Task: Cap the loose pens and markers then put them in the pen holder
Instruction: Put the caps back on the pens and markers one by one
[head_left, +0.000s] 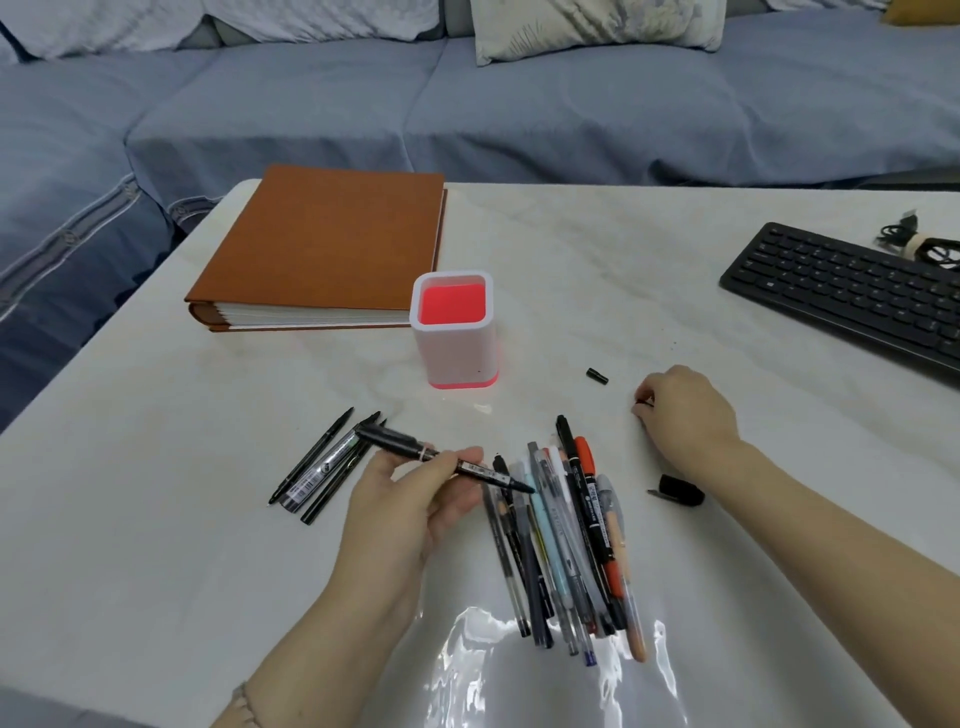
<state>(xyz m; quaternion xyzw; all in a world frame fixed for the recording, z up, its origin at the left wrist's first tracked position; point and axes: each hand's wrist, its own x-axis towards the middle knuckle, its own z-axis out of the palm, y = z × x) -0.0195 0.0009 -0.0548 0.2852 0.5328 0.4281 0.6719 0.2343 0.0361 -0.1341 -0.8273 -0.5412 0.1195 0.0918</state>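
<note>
My left hand (415, 499) holds a black marker (405, 446) across its fingers, thin tip pointing right over a pile of several pens and markers (566, 540). My right hand (685, 415) rests on the table to the right, its fingertips pinching a small black cap that is mostly hidden. Another small black cap (597, 375) lies beyond it. A larger black cap (680, 490) lies by my right wrist. Three black pens (322, 467) lie left of my left hand. The white pen holder (457, 358) with a red inside stands behind the pile.
A brown album (322, 244) lies at the back left of the white table (156, 467). A black keyboard (841, 296) and a coiled cable (919, 244) sit at the right. A blue sofa runs behind the table.
</note>
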